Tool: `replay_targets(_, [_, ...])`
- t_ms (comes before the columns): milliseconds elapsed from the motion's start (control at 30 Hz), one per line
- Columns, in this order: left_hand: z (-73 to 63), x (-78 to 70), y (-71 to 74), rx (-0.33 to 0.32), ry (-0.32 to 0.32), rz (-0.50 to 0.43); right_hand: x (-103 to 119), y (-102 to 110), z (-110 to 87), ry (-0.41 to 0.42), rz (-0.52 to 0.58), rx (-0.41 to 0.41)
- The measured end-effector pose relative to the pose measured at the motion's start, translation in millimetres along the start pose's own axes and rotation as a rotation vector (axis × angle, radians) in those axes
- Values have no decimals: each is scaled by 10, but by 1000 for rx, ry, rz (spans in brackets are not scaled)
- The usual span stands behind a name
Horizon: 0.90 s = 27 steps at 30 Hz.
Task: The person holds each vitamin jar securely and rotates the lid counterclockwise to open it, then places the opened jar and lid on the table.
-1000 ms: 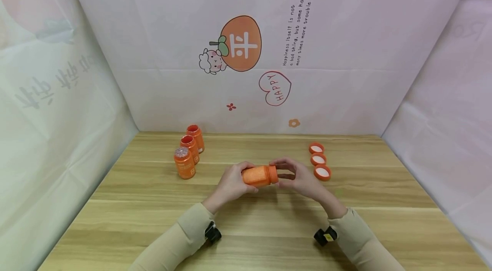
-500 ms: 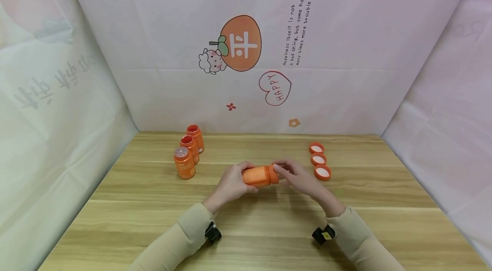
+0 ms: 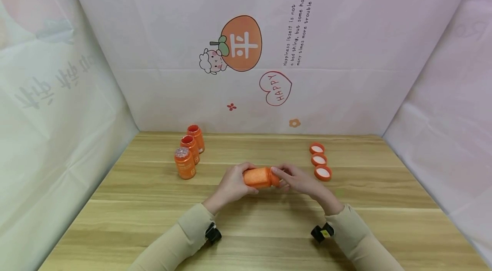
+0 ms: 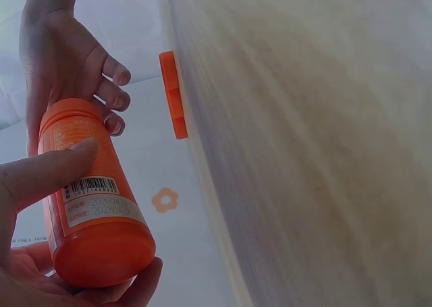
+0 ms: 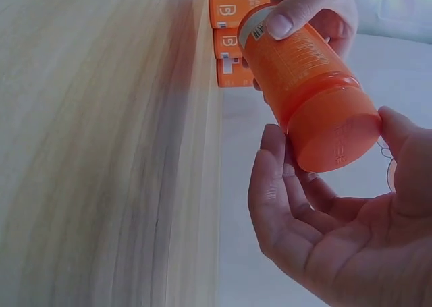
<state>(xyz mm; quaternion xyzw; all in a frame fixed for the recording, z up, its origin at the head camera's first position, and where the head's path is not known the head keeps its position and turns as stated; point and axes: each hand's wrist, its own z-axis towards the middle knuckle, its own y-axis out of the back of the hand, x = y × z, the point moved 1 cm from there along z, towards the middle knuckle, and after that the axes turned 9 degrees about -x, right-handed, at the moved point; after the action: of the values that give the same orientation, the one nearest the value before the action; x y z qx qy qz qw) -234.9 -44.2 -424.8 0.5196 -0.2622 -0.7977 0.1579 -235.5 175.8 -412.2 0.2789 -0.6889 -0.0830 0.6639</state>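
Observation:
My left hand (image 3: pixel 231 183) grips the body of an orange bottle (image 3: pixel 256 177), holding it tilted on its side above the table. Its thumb lies across the label near the barcode in the left wrist view. The bottle's orange cap (image 5: pixel 335 128) is on and points toward my right hand (image 3: pixel 300 181). In the right wrist view, that hand pinches the cap's rim, thumb on one side and curved fingers on the other. The cap's end face shows between them. Part of the bottle's base is covered by the left palm in the head view.
Three orange bottles stand capless in a row at the left: a near one (image 3: pixel 185 164) with a printed seal on top, a middle one (image 3: pixel 190 150) and a far one (image 3: pixel 196 138) with open mouths. Three loose caps (image 3: pixel 322 173) lie inside-up at the right. White printed cloth (image 3: pixel 173 91) walls the wooden table (image 3: pixel 250 237).
My right hand has turned around the cap, its thumb rising from below to the near upper side, and has shifted slightly left. The left hand and bottle have barely moved.

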Motion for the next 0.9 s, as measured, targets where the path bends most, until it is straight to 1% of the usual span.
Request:
replay_targets(400, [-5, -3, 8, 0, 7, -14, -4, 15, -34, 65, 55, 22])
replay_targets(567, [-2, 12, 2, 3, 9, -12, 7, 18, -46, 98, 53, 18])
replay_targets(900, [-5, 3, 10, 12, 23, -23, 7, 35, -40, 230, 13, -13])
